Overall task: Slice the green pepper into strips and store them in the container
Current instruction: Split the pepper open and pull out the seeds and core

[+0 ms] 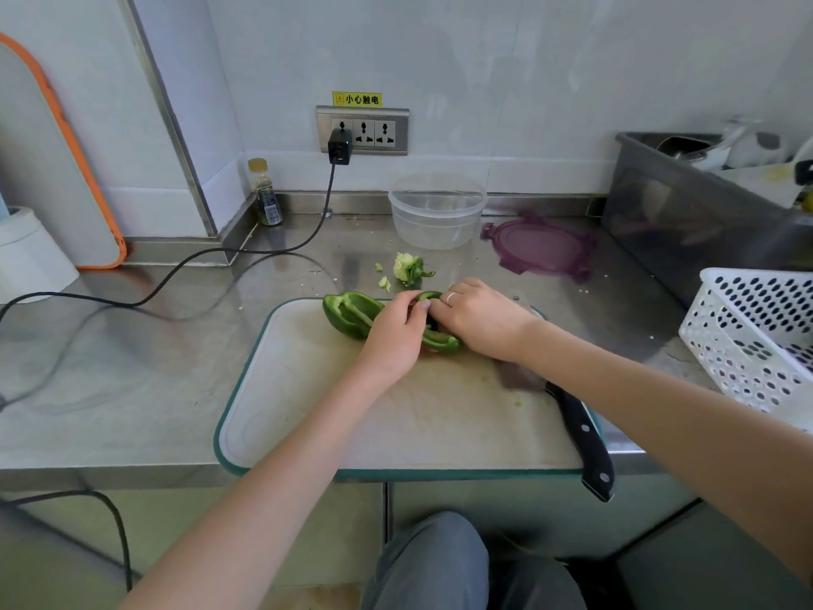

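Observation:
Two green pepper halves lie at the far edge of the white cutting board (pixel 308 411). The left half (pixel 349 314) lies open side up, untouched. My left hand (pixel 396 332) and my right hand (pixel 475 321) both hold the right half (pixel 442 341), fingers meeting over its far end. The pepper's core (pixel 409 268) with seeds sits on the counter behind the board. A clear round container (pixel 437 211) stands open further back, with its purple lid (pixel 541 246) beside it. A black-handled knife (pixel 580 433) lies on the board's right side, partly under my right forearm.
A white perforated basket (pixel 756 336) stands at the right, a steel bin (pixel 686 213) behind it. A black cable (pixel 176 275) runs from the wall socket (pixel 363 132) across the counter's left. A small bottle (pixel 266 193) stands in the corner, an orange-rimmed board (pixel 66 160) leans left.

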A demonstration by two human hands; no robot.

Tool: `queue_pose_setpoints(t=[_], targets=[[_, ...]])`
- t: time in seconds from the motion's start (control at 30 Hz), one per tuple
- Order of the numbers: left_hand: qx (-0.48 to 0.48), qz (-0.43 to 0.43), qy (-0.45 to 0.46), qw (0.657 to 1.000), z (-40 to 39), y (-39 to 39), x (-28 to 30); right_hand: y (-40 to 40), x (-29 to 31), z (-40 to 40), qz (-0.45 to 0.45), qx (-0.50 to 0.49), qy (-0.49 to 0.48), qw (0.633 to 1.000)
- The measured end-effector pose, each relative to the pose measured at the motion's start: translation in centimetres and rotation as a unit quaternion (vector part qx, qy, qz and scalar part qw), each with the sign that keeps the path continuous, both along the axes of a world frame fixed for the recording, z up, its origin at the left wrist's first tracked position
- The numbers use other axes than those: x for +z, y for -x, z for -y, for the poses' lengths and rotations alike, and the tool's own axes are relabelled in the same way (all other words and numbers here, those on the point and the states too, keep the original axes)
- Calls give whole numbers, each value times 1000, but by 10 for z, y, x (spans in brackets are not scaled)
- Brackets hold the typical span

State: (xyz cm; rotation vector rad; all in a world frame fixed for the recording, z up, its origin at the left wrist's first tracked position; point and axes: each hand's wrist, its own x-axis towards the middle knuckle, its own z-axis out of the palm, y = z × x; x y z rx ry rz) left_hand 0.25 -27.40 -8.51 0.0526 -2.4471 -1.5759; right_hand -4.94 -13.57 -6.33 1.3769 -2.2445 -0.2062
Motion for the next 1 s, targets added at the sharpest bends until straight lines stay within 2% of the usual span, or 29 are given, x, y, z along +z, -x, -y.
queue_pose_setpoints(t=[0.13, 0.17, 0.23, 0.27, 0.33, 0.47, 0.57, 0.6, 0.63, 0.7, 0.73, 0.9, 1.0], targets=[[15, -2, 6, 1000, 1, 2, -2, 8, 3, 0, -10, 33, -31, 999], [16, -1, 9, 1000, 1, 2, -1, 9, 5, -1, 5, 24, -14, 1000], [19, -6, 14, 1000, 2, 1, -2, 9, 8, -5, 78, -33, 112, 990], [21, -11, 18, 1000, 2, 0, -2, 9, 10, -7, 118, -75, 197, 970], [21, -28, 27, 999, 1, -1, -3, 11, 10, -10, 189, -156, 275, 930], [20, -82, 28, 996, 2, 2, -7, 15, 13, -5, 317, -223, 264, 883], [32, -104, 19, 994, 3, 2, -6, 13, 12, 3, 334, -203, 365, 845], [34, -109, 16, 993, 2, 1, -5, 10, 13, 3, 333, -202, 345, 854], [35, -113, 17, 993, 2, 1, -5, 6, 14, 2, 312, -211, 279, 883], [37, -115, 23, 992, 1, 1, -5, -1, 13, 2, 225, -228, 169, 932], [36, -116, 26, 992, 2, 1, -6, -4, 14, 2, 177, -230, 146, 946], [27, -115, 33, 992, 1, 2, -7, 0, 14, 8, 32, -197, 74, 977], [33, -95, 27, 995, 2, 4, -8, 3, 11, 4, 48, -143, 73, 986]])
